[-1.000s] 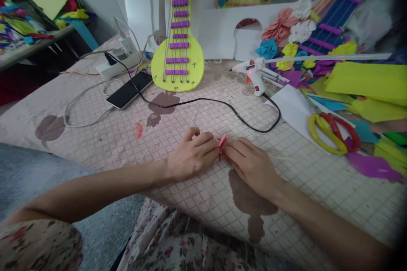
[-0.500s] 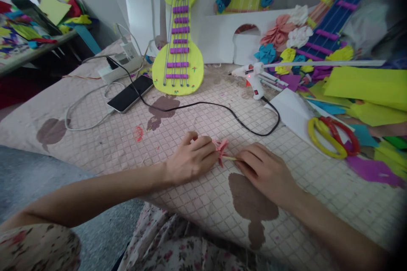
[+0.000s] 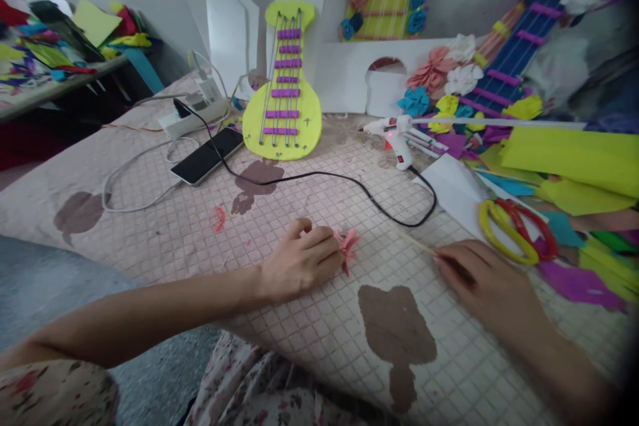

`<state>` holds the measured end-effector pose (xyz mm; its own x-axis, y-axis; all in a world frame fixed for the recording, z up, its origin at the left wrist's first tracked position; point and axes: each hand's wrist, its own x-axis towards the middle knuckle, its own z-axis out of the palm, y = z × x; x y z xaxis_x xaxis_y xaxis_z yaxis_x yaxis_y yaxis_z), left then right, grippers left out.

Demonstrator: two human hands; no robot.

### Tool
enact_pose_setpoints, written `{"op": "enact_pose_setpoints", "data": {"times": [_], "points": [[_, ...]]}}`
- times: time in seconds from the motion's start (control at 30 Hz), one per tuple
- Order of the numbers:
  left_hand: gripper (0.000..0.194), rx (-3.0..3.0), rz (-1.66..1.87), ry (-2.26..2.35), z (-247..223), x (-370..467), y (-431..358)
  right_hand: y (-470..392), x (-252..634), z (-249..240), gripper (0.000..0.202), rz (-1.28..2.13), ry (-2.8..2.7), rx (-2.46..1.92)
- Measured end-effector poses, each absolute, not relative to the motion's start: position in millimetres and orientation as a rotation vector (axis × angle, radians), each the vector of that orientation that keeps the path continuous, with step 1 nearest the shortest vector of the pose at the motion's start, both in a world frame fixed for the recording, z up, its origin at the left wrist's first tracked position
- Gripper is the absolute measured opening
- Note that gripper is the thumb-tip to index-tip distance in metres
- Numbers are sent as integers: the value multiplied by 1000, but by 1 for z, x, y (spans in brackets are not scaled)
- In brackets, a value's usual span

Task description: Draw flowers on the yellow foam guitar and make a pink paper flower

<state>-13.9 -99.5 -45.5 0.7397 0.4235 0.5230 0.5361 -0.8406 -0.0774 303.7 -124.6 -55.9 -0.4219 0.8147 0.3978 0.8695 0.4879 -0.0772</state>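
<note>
In the middle of the table my left hand (image 3: 305,258) is closed on a small pink paper flower (image 3: 349,246), whose petals stick out past the fingertips. To the right, my right hand (image 3: 486,276) pinches one end of a thin pale stick (image 3: 418,242). The stick's other end points left, in the air or just over the cloth, apart from the flower. A small coral-coloured scrap (image 3: 218,218) lies on the cloth to the left of my hands.
A glue gun (image 3: 397,136) with its black cord lies behind. Scissors (image 3: 509,229) and coloured paper (image 3: 574,160) are at the right. A yellow paper guitar (image 3: 282,116) leans at the back, near a phone (image 3: 207,156) and a power strip (image 3: 192,113).
My right hand has drawn the stick away from the pink flower, to the right. The left hand stays in place holding the flower. The view has tipped slightly.
</note>
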Motion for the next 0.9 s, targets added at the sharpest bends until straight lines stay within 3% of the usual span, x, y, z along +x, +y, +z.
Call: {"op": "enact_pose_setpoints", "data": {"times": [0.4, 0.9], "points": [[21, -2753, -807, -795, -45, -17, -98, -90, 320, -55, 16, -280, -2219, -1709], [21, -2756, -797, -785, -46, -17, -96, -130, 337, -53, 23, -326, -2083, -2012]]}}
